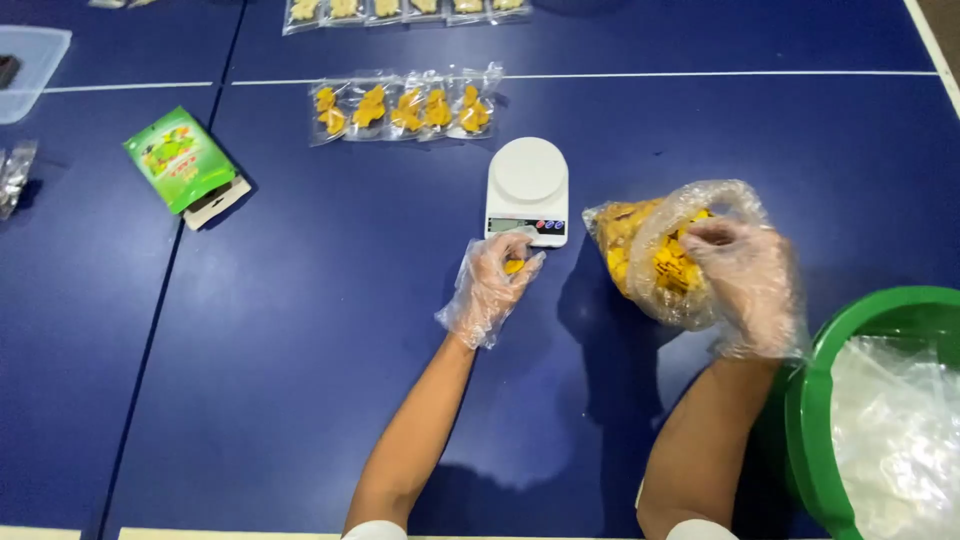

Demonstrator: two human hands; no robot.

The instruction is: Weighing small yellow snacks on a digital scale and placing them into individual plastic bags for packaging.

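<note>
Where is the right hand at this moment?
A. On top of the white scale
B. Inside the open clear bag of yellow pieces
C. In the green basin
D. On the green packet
B: the gloved right hand reaches into the mouth of the clear bag of yellow pieces, beside the white scale, apart from the green basin.

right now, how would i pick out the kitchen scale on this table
Start from the big dark blue table and look near its middle, just below the row of small clear packets of yellow snack pieces. The small white digital kitchen scale sits there, its front edge by the gloved left hand. It is the only hard white thing, with a round platform; everything nearby is soft plastic.
</note>
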